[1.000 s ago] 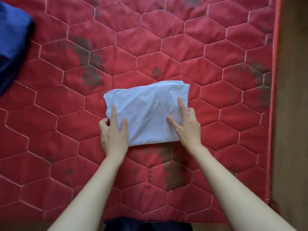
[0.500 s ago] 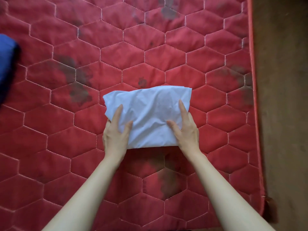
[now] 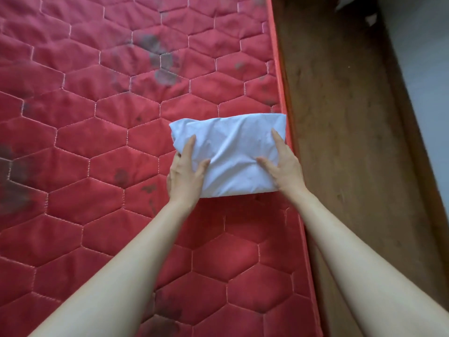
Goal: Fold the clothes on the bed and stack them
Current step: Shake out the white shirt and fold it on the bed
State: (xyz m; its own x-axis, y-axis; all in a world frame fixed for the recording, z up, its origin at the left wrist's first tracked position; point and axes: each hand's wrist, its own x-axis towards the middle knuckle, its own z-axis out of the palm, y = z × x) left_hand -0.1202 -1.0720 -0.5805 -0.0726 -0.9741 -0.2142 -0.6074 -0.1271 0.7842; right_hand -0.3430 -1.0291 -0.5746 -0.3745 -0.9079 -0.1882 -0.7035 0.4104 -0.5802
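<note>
At the right edge of the bed [image 3: 102,147], on its red quilted mattress, the folded white garment [image 3: 233,154] is lying as a compact packet with its long axis running left to right, its far right corner reaching the mattress piping. Both hands are holding it from the near side: the left hand [image 3: 185,175] is gripping the left end, thumb and one finger showing on top and the other fingers seeming to be tucked beneath, while the right hand [image 3: 283,167] is doing the same at the right end, fingertips pointing away from the person. So each grip is grasping the garment, neither one released, and the packet is sitting squarely between the two wrists, equally near to both. Whether it is resting on the bed or being carried just above it, I cannot tell. Just beside it to the right the brown wooden bed frame [image 3: 340,142] is running along the mattress. No stack is showing anywhere, so the setting-down spot is probably lying out of view, and nothing is standing in the way of a move along the bed
</note>
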